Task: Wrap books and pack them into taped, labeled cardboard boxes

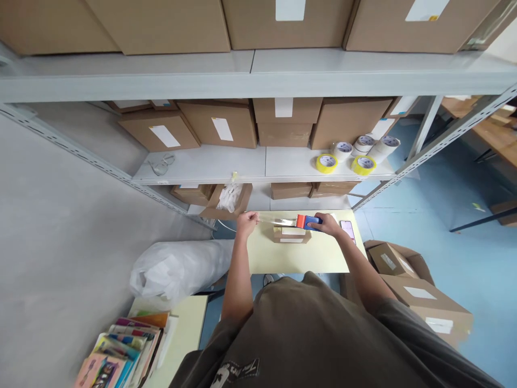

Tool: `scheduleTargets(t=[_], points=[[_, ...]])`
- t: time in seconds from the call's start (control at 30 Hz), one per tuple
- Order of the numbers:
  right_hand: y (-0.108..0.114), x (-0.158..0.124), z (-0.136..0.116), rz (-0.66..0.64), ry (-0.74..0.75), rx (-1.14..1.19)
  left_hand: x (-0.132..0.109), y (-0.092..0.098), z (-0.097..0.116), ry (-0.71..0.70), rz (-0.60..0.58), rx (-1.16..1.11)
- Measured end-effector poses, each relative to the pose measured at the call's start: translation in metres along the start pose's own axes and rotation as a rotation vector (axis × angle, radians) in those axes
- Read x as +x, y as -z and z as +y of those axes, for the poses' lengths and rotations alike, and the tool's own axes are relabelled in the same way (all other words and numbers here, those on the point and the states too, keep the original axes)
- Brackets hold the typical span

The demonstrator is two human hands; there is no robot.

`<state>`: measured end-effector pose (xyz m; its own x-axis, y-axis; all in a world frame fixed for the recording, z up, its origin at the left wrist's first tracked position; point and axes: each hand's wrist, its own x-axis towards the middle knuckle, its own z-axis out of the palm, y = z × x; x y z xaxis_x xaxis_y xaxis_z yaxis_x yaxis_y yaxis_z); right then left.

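Observation:
My right hand (328,224) grips a blue and orange tape dispenser (307,221) above a small cardboard box (291,235) on the pale yellow table (299,258). My left hand (247,222) pinches the free end of a clear tape strip (278,220) drawn out from the dispenser and stretched over the box. Both hands hover just above the box, one at each side of it.
A phone (348,230) lies on the table's right edge. Tape rolls (363,156) and cardboard boxes (220,125) fill the grey shelves behind. More boxes (420,299) sit on the floor to the right, a white bag (177,268) to the left, and books (121,347) at lower left.

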<state>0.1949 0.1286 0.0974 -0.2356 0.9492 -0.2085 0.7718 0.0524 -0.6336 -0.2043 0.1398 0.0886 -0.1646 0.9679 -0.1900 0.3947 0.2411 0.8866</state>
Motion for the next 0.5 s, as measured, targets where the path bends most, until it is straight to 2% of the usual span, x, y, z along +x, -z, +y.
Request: scheduleTargets(t=[0.13,0.37,0.5], points=[[-0.012,0.01,0.005,-0.013,-0.022,-0.058,-0.002,-0.008,-0.013,0.023,0.058,0.025],[-0.044,0.037,0.023,-0.155,-0.121,-0.138,0.004,-0.031,-0.044,0.126,0.009,0.129],[-0.054,0.048,0.023,-0.202,-0.163,-0.232,0.014,-0.04,-0.062,0.155,-0.004,0.146]])
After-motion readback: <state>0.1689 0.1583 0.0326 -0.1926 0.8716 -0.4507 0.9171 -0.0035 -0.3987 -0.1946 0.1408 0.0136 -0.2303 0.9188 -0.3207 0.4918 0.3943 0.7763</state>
